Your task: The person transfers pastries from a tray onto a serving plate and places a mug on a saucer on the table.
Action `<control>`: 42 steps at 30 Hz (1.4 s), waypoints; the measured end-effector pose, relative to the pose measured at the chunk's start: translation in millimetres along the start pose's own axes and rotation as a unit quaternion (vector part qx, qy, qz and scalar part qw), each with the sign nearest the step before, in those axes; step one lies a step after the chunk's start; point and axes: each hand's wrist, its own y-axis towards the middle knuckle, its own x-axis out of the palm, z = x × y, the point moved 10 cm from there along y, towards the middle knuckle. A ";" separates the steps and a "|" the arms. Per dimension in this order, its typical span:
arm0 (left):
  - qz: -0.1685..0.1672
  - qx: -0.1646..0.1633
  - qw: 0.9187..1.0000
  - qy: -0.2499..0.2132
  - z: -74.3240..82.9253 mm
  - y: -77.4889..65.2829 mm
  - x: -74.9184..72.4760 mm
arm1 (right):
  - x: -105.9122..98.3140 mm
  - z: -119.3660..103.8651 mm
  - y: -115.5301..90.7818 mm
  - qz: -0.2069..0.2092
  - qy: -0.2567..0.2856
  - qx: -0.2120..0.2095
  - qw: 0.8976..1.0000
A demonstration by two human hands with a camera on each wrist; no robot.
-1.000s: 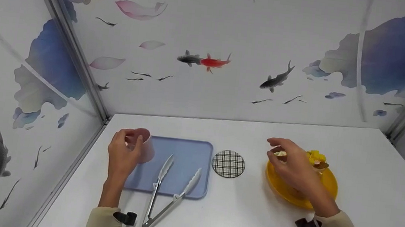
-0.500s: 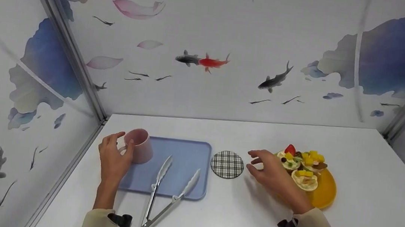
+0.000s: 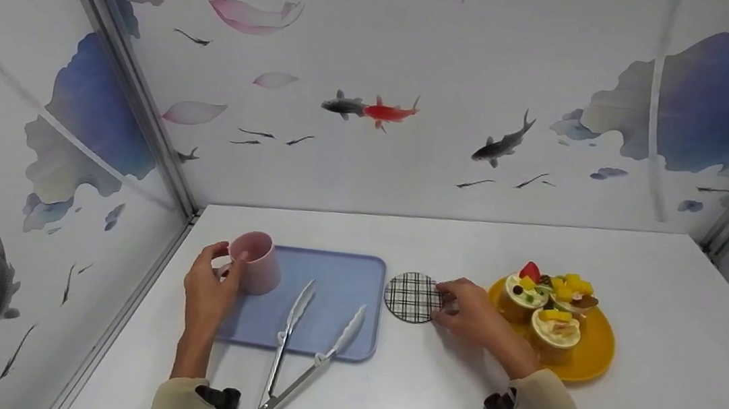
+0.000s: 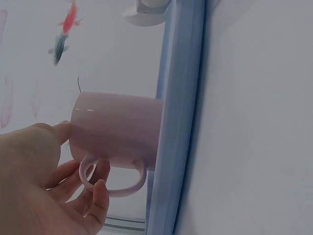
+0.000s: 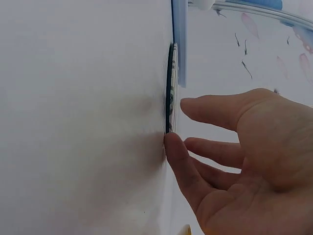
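In the head view my left hand (image 3: 212, 287) is beside a pink mug (image 3: 261, 267), which stands upright on a blue tray (image 3: 344, 273). The left wrist view shows the thumb at the rim and loosely bent fingers around the handle (image 4: 122, 192). My right hand (image 3: 471, 314) reaches the near right edge of a round plaid coaster (image 3: 410, 297) lying flat on the table. One fingertip meets the coaster's edge in the right wrist view, while the thumb (image 5: 205, 108) is held off its face.
Metal tongs (image 3: 281, 351) with pale tips lie spread, their tips over the tray and their hinge on the white table (image 3: 404, 405). At the right, a yellow plate (image 3: 600, 351) holds several topped dessert cups (image 3: 555, 333). Printed walls enclose the table behind and at the sides.
My right hand has moved left from over the yellow plate to the coaster, uncovering the dessert cups. My left hand has drawn slightly left and down from the mug's rim toward its handle.
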 end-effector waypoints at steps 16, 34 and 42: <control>-0.028 -0.065 0.997 0.030 -19.0 -0.3 -4.2 | 3.0 2.8 2.0 0.001 0.000 0.001 1.000; -0.064 -0.067 0.995 0.042 -24.2 -3.8 -2.0 | 3.3 4.4 -0.1 -0.005 0.002 0.002 1.000; -0.073 -0.071 0.994 0.038 -26.6 -1.9 3.5 | 1.8 3.2 0.2 -0.003 0.004 0.002 1.000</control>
